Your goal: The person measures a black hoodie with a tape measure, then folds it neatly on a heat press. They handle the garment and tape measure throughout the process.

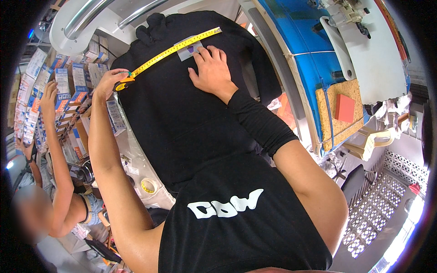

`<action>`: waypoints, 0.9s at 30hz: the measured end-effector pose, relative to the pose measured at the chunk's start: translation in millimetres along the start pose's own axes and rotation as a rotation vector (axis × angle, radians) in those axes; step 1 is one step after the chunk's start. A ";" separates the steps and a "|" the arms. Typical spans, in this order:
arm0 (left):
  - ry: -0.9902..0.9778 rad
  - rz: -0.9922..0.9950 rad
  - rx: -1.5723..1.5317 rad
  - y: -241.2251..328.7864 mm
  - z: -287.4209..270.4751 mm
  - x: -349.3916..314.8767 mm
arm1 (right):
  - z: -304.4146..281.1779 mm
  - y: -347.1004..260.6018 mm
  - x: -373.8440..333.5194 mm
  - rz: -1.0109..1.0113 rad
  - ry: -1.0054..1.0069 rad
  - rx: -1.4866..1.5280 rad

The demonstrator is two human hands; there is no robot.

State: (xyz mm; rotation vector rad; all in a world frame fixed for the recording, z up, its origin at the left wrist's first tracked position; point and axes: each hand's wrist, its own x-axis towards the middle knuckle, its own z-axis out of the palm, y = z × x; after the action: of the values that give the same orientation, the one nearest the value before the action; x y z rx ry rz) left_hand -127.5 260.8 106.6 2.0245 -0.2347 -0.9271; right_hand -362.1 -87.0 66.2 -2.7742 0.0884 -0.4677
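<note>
A black hooded sweatshirt (177,109) is spread out in front of me, its hood at the far end. Across its upper part runs the yellow blade of a tape measure (170,52), slanting up to the right. My left hand (109,84) grips the yellow and black case at the garment's left edge. Below the blade lies a small greyish transparent sheet (185,54) with a purple print. My right hand (213,70) rests flat on the fabric, fingers spread, with fingertips at the sheet's right edge. Nothing shows in its grasp.
Metal tubes on a pale machine (68,34) rise beyond the garment. A blue-covered bench (296,41) on the right holds a board with a red block (345,108). At left, another person (59,182) reaches toward stacked boxes (63,86). A tape roll (148,185) lies nearby.
</note>
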 end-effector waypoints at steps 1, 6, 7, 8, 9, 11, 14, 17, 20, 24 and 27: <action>0.000 0.009 0.004 0.5 0.3 -0.3 | -0.2 0.0 0.0 0.001 -0.003 0.001; 0.009 0.010 0.006 3.2 2.3 -2.1 | -0.8 -0.3 0.2 0.001 -0.003 0.000; 0.009 0.009 0.005 3.5 2.7 -2.5 | -0.9 -0.4 0.3 0.006 -0.014 -0.002; 0.009 0.007 0.008 3.8 2.8 -2.8 | -1.0 -0.5 0.4 0.004 -0.011 -0.001; 0.008 0.006 0.017 4.0 2.9 -3.0 | -1.1 -0.7 0.5 0.007 -0.018 -0.006; 0.009 0.008 0.019 3.9 2.9 -3.1 | -1.4 -0.8 0.7 0.010 -0.026 -0.009; 0.007 0.015 0.012 2.9 2.8 -2.6 | -1.9 -0.8 0.7 0.010 -0.029 -0.002; 0.002 0.013 0.020 2.3 2.3 -1.6 | -2.5 -0.6 0.6 0.010 -0.026 0.003; 0.004 0.008 0.020 2.4 1.5 -1.1 | -2.6 -0.5 0.3 0.006 -0.020 0.002; 0.000 0.011 0.023 2.4 1.2 -1.0 | -1.7 -0.2 0.4 0.005 -0.021 0.010; 0.002 0.004 0.008 1.3 1.4 -1.0 | -0.5 0.0 0.5 0.003 -0.014 0.000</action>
State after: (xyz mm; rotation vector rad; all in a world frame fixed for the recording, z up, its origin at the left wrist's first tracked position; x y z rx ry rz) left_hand -128.9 259.6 107.7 2.0313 -0.2413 -0.9235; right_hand -361.8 -87.2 66.7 -2.7764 0.0886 -0.4477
